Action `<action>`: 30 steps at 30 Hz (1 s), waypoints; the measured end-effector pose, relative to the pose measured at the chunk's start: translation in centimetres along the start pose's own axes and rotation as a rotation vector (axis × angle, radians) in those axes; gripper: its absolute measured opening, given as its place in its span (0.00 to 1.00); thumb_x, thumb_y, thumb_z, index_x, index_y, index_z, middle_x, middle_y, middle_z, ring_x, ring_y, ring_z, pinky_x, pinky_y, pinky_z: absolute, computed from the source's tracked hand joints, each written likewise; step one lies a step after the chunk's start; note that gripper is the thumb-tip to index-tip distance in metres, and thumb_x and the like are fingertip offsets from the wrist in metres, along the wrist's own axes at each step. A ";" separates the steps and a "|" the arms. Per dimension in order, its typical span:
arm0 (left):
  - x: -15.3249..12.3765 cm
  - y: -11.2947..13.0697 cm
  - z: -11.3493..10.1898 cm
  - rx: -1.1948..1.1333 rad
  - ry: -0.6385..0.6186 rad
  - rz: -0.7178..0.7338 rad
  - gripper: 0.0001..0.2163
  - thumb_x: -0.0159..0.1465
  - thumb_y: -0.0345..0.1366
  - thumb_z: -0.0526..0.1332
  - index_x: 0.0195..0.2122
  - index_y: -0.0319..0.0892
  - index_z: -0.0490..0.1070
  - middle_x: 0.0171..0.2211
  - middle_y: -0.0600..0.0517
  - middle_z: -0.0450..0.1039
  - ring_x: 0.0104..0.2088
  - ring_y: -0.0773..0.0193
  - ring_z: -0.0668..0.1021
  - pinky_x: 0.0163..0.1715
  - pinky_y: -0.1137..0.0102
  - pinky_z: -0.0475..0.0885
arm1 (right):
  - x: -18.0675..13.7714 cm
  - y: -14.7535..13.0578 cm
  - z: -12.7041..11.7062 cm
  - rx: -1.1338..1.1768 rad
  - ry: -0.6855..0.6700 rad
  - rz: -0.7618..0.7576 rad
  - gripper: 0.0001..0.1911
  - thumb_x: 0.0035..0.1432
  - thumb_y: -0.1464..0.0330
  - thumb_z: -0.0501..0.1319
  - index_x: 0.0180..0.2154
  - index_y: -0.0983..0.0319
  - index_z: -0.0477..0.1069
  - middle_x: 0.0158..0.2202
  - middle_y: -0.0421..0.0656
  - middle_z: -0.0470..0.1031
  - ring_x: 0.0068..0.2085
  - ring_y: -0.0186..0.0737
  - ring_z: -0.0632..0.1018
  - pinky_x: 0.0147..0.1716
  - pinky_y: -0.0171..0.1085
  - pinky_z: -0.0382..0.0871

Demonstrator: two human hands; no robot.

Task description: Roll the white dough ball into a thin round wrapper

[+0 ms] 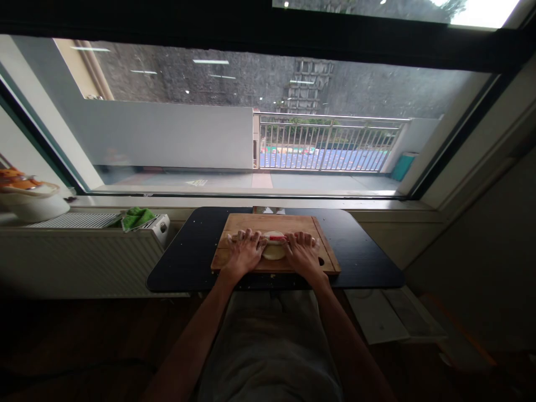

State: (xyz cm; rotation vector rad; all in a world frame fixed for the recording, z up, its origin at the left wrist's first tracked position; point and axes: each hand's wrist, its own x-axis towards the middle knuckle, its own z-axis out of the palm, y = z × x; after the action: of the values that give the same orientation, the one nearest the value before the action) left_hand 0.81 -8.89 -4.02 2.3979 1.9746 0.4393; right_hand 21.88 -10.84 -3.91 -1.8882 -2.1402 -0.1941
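Observation:
On a wooden cutting board (278,222) lies a pale, round, flattened piece of dough (274,253). A thin rolling pin (275,239) with a red mark near its middle crosses the upper part of the dough from side to side. My left hand (246,252) rests over the pin's left end, fingers bent over it. Over the right end, my right hand (302,251) does the same. Both palms face down, and whitish flour seems to dust the fingers. The hands cover most of the pin's two ends.
A dark table (368,262) with crumbs carries the board. Beyond it are a window sill (293,202) and a large window. At left, a green cloth (138,218) lies on a white radiator (104,257), near a white pot (36,202) holding something orange.

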 end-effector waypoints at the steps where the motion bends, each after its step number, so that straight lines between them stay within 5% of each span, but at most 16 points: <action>1: 0.6 0.0 0.0 0.005 -0.010 0.000 0.23 0.81 0.52 0.47 0.68 0.52 0.72 0.71 0.41 0.69 0.70 0.39 0.68 0.72 0.29 0.53 | 0.7 0.1 -0.1 -0.007 -0.011 -0.004 0.22 0.82 0.55 0.46 0.63 0.52 0.71 0.62 0.53 0.72 0.62 0.59 0.68 0.67 0.70 0.59; 8: 3.9 -0.2 -0.3 0.018 -0.072 -0.031 0.25 0.80 0.54 0.47 0.68 0.52 0.71 0.75 0.41 0.65 0.74 0.35 0.64 0.72 0.30 0.54 | 4.0 0.3 -0.6 0.003 -0.138 0.039 0.25 0.83 0.55 0.41 0.65 0.53 0.69 0.65 0.53 0.70 0.64 0.58 0.68 0.67 0.69 0.59; 12: 3.9 -0.2 -0.2 0.045 -0.044 -0.023 0.25 0.81 0.53 0.46 0.69 0.51 0.70 0.74 0.40 0.66 0.73 0.35 0.66 0.72 0.30 0.55 | 3.5 0.4 -0.1 0.027 -0.077 0.027 0.25 0.83 0.54 0.42 0.65 0.52 0.70 0.63 0.53 0.72 0.63 0.58 0.68 0.67 0.68 0.58; 30: -5.9 -1.2 0.0 0.093 0.067 0.138 0.22 0.81 0.50 0.49 0.71 0.53 0.69 0.64 0.42 0.75 0.67 0.42 0.70 0.71 0.38 0.59 | -6.4 -0.7 -0.9 0.091 0.074 -0.059 0.24 0.82 0.56 0.48 0.71 0.50 0.69 0.61 0.52 0.75 0.62 0.58 0.69 0.71 0.70 0.54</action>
State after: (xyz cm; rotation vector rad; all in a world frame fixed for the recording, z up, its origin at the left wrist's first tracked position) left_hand -1.33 -14.33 -5.53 2.6216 1.9026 0.4450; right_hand 21.98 -17.27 -4.86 -1.7427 -2.1196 -0.1734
